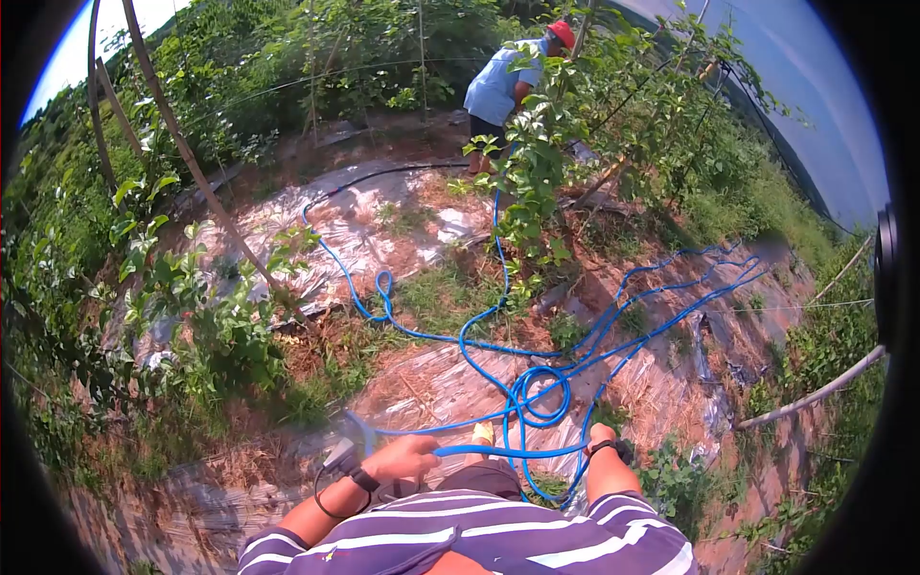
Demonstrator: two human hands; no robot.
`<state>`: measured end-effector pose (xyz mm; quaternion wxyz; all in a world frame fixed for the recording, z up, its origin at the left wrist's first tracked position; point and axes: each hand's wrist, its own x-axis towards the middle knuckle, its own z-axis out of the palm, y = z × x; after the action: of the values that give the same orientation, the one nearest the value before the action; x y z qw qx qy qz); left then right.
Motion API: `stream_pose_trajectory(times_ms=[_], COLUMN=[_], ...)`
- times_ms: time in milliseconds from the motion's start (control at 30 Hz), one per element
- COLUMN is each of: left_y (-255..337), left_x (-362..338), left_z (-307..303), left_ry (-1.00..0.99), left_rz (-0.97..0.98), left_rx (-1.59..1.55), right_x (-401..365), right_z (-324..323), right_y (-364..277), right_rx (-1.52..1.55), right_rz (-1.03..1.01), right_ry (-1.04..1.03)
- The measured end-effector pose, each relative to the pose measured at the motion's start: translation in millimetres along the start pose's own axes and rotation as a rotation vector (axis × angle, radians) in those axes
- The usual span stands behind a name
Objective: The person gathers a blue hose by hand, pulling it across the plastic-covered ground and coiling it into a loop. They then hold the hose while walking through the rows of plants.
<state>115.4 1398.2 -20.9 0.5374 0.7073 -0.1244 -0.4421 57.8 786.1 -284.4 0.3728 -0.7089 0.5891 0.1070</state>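
A long blue garden hose (513, 450) runs across in front of my body between my two hands. My left hand (404, 458) is closed, with the hose coming out at its fingers; a strap and a small grey device sit on that wrist. Around another stretch of the same hose my right hand (602, 438) is closed, its fingers partly hidden, and a dark band circles the wrist. Beyond my hands the hose lies in loose loops on the ground, with strands leading to the upper left, up the middle and far to the right.
A person (508, 81) in a blue shirt and red cap bends beside a leafy climbing plant (546, 163). Pale plastic sheeting (355, 225) covers parts of the soil. A slanting wooden pole (192, 153) stands at left, and another pole (815, 391) leans at right.
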Motion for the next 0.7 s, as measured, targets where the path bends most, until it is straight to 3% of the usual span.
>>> stream_pose_trajectory(times_ms=[33, 67, 100, 133, 200, 233, 300, 400, 433, 500, 567, 633, 700], left_y=[10.0, 1.7, -7.4, -2.6, 6.9, 19.0, 8.7, 7.3, 6.5, 4.4, 1.4, -5.7, -2.6], left_x=[-15.8, -24.5, -34.8, -49.3, -73.0, -83.3, -91.3, -95.7, -96.4, -97.3, -102.6, -103.2, -97.0], left_z=[-6.1, -13.4, -16.0, -13.4, -7.5, -3.2, 7.4, 17.4, 22.3, 29.6, 36.0, 46.5, 56.2], left_ry=[0.091, 0.151, 0.211, 0.272, 0.357, 0.383, 0.416, 0.392, 0.389, 0.34, 0.221, 0.179, 0.256], left_rz=[-0.025, -0.041, -0.064, -0.053, -0.067, -0.049, -0.011, 0.045, 0.043, 0.09, -0.042, -0.091, -0.061], left_rx=[-0.097, -0.089, -0.087, -0.122, -0.187, -0.171, -0.295, -0.468, -0.469, -0.386, -0.394, -0.47, -0.59], right_x=[-46.1, -105.8, -198.6, -266.9, -443.2, -506.9, -587.6, -592.1, -580.2, -539.5, -502.4, -461.7, -440.0], right_z=[39.2, 73.7, 88.4, 105.4, 77.7, 58.4, 33.1, 63.1, 78.0, 120.4, 164.3, 198.2, 202.8], right_y=[-111.0, -213.4, -312.5, -385.6, -471.3, -488.8, -488.9, -473.0, -464.7, -444.4, -420.6, -400.3, -375.1], right_rx=[0.321, 0.4, 0.444, 0.44, 0.545, 0.497, 0.457, 0.42, 0.42, 0.358, 0.443, 0.232, 0.11], right_rz=[0.023, -0.126, -0.262, -0.533, -1.027, -1.193, -1.506, -1.571, -1.568, -1.228, -1.112, -1.282, -1.18], right_ry=[0.076, -0.039, -0.265, -0.494, -1.083, -1.228, -1.243, -1.135, -1.133, -1.118, -1.234, -1.052, -1.015])
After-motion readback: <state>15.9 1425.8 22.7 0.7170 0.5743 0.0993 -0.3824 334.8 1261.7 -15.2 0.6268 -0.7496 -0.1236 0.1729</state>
